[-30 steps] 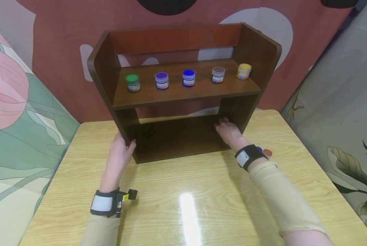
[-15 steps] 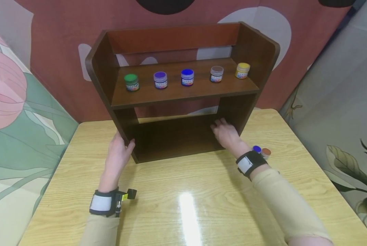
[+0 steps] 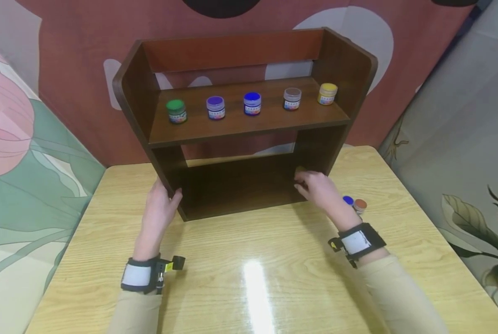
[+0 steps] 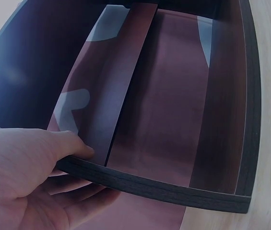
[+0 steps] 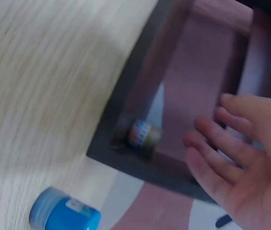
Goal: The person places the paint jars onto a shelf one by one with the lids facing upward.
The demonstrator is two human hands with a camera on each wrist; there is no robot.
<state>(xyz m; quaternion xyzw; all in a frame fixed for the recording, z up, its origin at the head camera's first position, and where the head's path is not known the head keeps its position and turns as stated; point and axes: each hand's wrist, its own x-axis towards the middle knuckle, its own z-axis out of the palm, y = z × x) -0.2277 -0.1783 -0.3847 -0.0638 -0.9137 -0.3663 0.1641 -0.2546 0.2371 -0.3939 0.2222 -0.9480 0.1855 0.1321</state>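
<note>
A dark brown two-tier shelf stands on the table. My left hand grips its left side panel, thumb on the inner face and fingers behind, as the left wrist view shows for the panel edge. My right hand is at the right end of the lower tier, fingers loosely bent and apart from things. Just off its fingertips a small paint jar stands on the lower board, blurred in the right wrist view and mostly hidden by the hand in the head view.
On the upper tier stand several paint jars in a row, among them a green one, a blue one and a yellow one. A blue-lidded jar and a brown-lidded jar are on the table at right.
My right hand has let go of the paint jar inside the lower tier and drawn back to the right, its wrist turning. The left hand keeps its hold on the side panel.
</note>
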